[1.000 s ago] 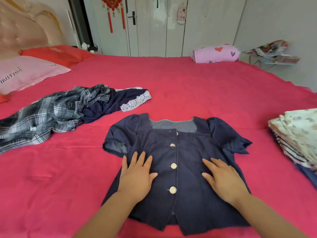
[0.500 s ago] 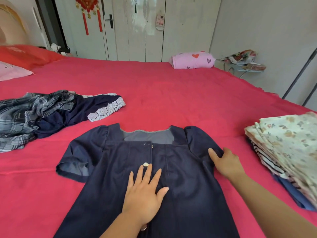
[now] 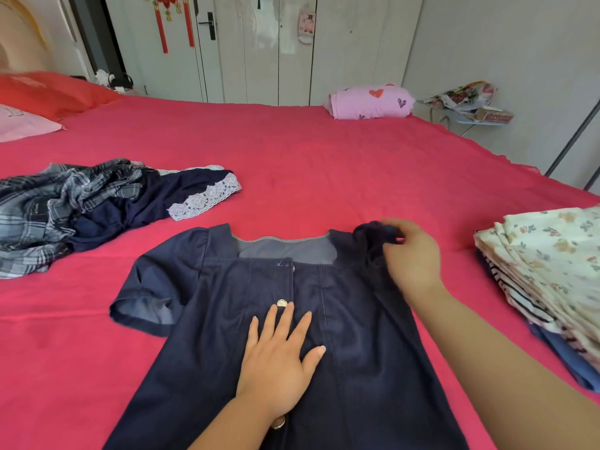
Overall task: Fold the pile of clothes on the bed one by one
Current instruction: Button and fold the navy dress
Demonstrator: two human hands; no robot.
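Nearest: left hand (image 3: 279,362) lies flat on the front of the navy top (image 3: 363,368), right on the button placket. Its fingers (image 3: 282,323) are straight and slightly spread, palm down, holding nothing and only pressing the cloth to the bed (image 3: 324,173). The middle fingertip touches a silver button (image 3: 281,303). A second button (image 3: 279,423) peeks out by the wrist.

The top lies face up and spread out, neckline pointing away, hem running off the lower edge. The sleeve on the left side (image 3: 146,306) lies flat and open.

Further out, right hand (image 3: 414,254) is at the top's other shoulder. Its fingers (image 3: 406,232) are curled tight, pinching the bunched right-side sleeve (image 3: 373,235), which is gathered up off the bed. The palm side is hidden, so I can't tell how much cloth is in the grip.

Right edge of the bed: a stack (image 3: 552,264) of folded clothes, floral piece on top, striped and blue ones under it, well apart from the top.

Left, beyond the top: the unfolded pile, a crumpled plaid shirt (image 3: 65,203) touching a dark garment with a lace hem (image 3: 201,196).

Far side: a pink bundle (image 3: 370,99) with hearts at the bed's far edge; red pillow (image 3: 42,92) and pink pillow (image 3: 22,125) at far left. White wardrobe doors (image 3: 259,43) behind.
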